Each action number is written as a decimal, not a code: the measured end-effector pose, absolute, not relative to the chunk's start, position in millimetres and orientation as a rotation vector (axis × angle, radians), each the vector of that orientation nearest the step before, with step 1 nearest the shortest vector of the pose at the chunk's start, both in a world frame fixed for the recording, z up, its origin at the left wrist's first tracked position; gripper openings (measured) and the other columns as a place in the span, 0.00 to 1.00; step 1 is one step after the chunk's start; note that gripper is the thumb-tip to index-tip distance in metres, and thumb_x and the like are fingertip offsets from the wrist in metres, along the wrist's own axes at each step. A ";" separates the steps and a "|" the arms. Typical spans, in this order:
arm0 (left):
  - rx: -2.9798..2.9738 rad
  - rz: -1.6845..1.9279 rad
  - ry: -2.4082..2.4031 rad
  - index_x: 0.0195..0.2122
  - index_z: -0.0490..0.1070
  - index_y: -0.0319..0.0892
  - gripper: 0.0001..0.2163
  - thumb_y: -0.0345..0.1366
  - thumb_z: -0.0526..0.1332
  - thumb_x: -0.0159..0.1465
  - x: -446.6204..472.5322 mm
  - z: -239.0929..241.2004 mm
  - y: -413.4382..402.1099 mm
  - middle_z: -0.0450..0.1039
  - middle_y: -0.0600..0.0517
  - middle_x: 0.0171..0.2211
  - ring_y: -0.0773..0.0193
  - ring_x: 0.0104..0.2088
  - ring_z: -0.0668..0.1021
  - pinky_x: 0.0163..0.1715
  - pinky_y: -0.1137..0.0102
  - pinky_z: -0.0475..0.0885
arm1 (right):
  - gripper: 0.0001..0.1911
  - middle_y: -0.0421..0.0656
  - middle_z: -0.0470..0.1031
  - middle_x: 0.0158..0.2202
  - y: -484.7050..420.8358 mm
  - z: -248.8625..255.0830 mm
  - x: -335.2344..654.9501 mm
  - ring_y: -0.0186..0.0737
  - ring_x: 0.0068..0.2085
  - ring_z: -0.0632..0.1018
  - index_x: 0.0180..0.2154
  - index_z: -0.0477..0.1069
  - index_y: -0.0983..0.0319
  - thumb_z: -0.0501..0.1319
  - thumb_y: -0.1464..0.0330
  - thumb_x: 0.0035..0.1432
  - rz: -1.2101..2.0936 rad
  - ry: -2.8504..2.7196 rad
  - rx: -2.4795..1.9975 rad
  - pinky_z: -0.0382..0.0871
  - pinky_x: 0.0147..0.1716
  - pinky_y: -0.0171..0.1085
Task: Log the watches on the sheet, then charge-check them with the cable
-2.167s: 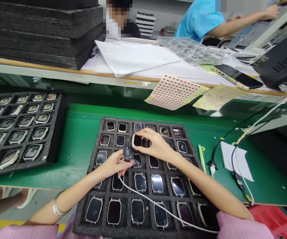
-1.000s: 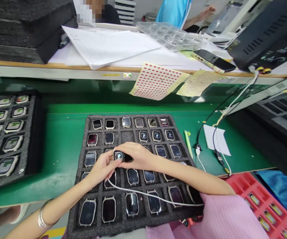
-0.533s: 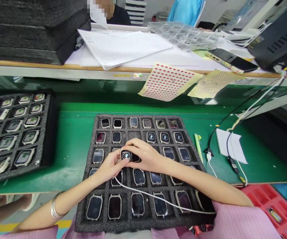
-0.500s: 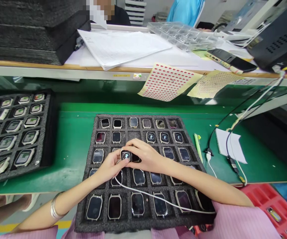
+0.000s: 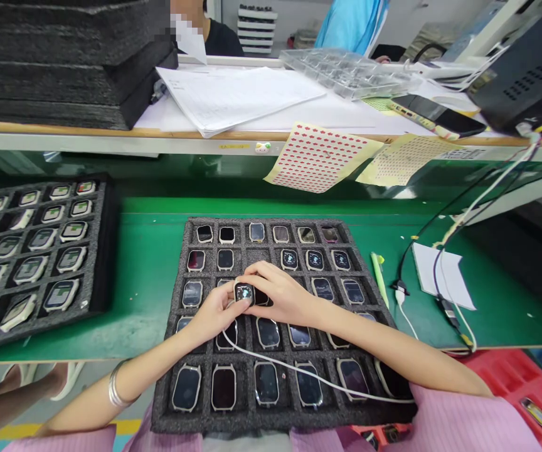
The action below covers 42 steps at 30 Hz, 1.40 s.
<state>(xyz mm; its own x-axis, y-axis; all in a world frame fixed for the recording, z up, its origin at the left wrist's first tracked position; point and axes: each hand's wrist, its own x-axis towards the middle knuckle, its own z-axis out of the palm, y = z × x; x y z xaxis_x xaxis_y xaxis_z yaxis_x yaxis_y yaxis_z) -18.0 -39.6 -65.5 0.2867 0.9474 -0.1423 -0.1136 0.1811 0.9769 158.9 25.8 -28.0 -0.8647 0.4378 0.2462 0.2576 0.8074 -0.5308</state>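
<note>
My left hand (image 5: 213, 312) and my right hand (image 5: 283, 293) meet over the middle of a black foam tray (image 5: 191, 226), holding a small square smartwatch (image 5: 244, 292) with a lit screen between their fingers. A thin white cable (image 5: 308, 378) runs from beneath my left hand across the lower rows to the tray's right side. Rows of dark-screened watches sit in the tray's square pockets around my hands, and several in the second row show lit faces (image 5: 314, 259). My hands hide the pockets directly beneath them.
A second foam tray of watches (image 5: 40, 263) lies to the left on the green bench mat. To the right are a green pen, white paper and black and white cables. Sticker sheets hang from the shelf edge, and a red tray stands at lower right.
My right hand has left a watch in the tray and joined my left on the held watch, whose screen is now lit. More watches in the second row show lit faces.
</note>
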 end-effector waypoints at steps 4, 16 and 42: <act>1.127 0.951 0.966 0.44 0.70 0.38 0.16 0.43 0.61 0.60 -18.3 -66.7 -40.4 0.71 0.53 0.28 0.66 0.28 0.72 0.30 0.72 0.67 | 0.20 0.51 0.65 0.45 24.0 -26.0 159.5 0.48 0.46 0.68 0.51 0.65 0.65 0.63 0.69 0.57 0.704 -2.639 -0.538 0.68 0.46 0.47; 1.198 0.951 0.929 0.47 0.68 0.38 0.16 0.41 0.60 0.61 -18.9 -68.1 -40.3 0.73 0.49 0.38 0.59 0.40 0.74 0.42 0.67 0.68 | 0.19 0.53 0.66 0.45 20.8 -25.5 161.8 0.48 0.46 0.69 0.50 0.65 0.68 0.62 0.67 0.59 0.666 -2.647 -0.520 0.68 0.46 0.47; 1.159 0.936 0.862 0.45 0.68 0.37 0.15 0.39 0.62 0.60 -23.7 -66.2 -42.6 0.72 0.48 0.38 0.59 0.41 0.73 0.43 0.67 0.67 | 0.19 0.52 0.67 0.45 15.6 -29.3 159.3 0.49 0.46 0.69 0.51 0.65 0.66 0.60 0.65 0.60 0.664 -2.616 -0.534 0.68 0.45 0.48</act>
<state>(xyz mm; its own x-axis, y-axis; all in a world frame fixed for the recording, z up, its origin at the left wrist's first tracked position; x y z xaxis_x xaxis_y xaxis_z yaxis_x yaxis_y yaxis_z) -23.7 -42.6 -66.2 0.3717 0.9254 -0.0744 -0.1495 0.1387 0.9790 159.3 15.6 -29.3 -0.8523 0.4468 0.2718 0.2632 0.8156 -0.5153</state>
